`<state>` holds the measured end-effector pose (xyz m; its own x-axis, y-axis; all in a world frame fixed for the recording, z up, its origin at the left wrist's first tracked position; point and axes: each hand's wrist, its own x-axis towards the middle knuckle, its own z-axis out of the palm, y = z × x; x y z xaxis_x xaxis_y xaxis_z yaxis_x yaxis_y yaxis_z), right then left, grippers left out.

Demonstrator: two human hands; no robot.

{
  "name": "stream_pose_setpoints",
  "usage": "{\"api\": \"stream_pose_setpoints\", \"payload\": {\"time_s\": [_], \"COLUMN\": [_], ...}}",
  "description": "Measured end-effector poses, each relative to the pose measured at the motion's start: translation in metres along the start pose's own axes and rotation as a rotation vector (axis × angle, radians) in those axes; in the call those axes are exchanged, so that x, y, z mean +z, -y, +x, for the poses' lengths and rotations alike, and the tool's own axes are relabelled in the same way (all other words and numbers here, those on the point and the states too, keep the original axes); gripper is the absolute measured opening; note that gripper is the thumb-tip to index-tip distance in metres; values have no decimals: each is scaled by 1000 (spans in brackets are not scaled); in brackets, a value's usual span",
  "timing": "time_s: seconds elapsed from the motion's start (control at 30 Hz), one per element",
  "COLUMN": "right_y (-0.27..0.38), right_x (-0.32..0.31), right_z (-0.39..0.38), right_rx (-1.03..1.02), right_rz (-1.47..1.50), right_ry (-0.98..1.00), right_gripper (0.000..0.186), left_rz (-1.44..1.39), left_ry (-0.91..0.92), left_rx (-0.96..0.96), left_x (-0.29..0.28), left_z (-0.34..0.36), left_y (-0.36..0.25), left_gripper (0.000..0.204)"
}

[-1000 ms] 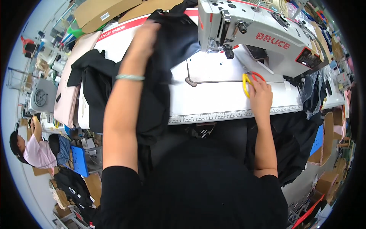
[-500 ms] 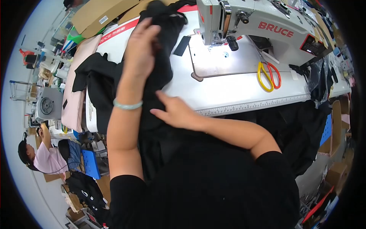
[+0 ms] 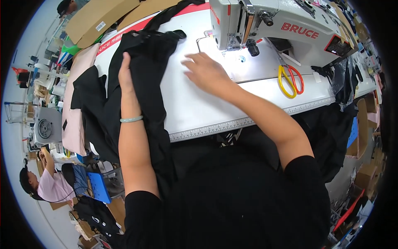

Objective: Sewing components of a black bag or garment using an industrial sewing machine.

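Observation:
My left hand (image 3: 126,79) grips the left edge of a black garment (image 3: 149,70), its thumb upright and the other fingers hidden in the cloth. More black cloth (image 3: 91,95) lies bunched to its left. My right hand (image 3: 205,72) is over the white table (image 3: 195,108), right of the garment, with fingers spread and slightly blurred, holding nothing. Beyond it is the white sewing machine (image 3: 232,29) with its lit needle plate (image 3: 253,68). Yellow-and-red scissors (image 3: 290,89) lie on the machine bed.
A pink padded board (image 3: 74,128) borders the table's left, cardboard (image 3: 89,25) its back. A ruler (image 3: 207,128) runs along the front edge. Plastic bags (image 3: 344,83) sit at the right. A co-worker (image 3: 49,182) works at the left; another person (image 3: 66,8) is at upper left.
The scissors left my right hand within the last second. That hand moved down to the cloth, then up toward the machine. My left hand shifted left and down with the garment, uncovering more table.

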<state>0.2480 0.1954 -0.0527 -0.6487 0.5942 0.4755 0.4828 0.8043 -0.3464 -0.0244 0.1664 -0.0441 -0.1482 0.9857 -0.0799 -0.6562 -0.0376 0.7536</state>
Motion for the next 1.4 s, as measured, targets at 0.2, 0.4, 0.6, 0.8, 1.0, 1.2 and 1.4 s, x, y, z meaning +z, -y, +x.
{"api": "stream_pose_setpoints", "payload": {"time_s": [0.2,0.4,0.6,0.8,1.0,1.2,1.4], "right_y": [-25,-20,7,45,82,93,86], "right_x": [67,68,48,-20,0,12,20], "right_z": [67,88,31,-88,-60,-56,-55], "right_rx": [34,-84,-567,-794,-402,-233,-235], "right_rz": [-160,-218,171,384,131,8,-8], "right_ry": [19,7,139,247,266,203,203], "right_gripper": [52,52,27,30,62,66,64], "left_rz": [7,-125,301,1692,1582,1913,1936], "left_ry": [159,467,1,494,583,-633,-1395], "left_rx": [439,472,458,118,409,809,-73], "left_x": [5,38,40,103,84,74,-150], "left_z": [-17,-28,18,2,-12,-172,-261], "left_y": [-44,-87,-33,59,33,-72,-48], "left_gripper": [56,59,34,33,33,59,82]}}
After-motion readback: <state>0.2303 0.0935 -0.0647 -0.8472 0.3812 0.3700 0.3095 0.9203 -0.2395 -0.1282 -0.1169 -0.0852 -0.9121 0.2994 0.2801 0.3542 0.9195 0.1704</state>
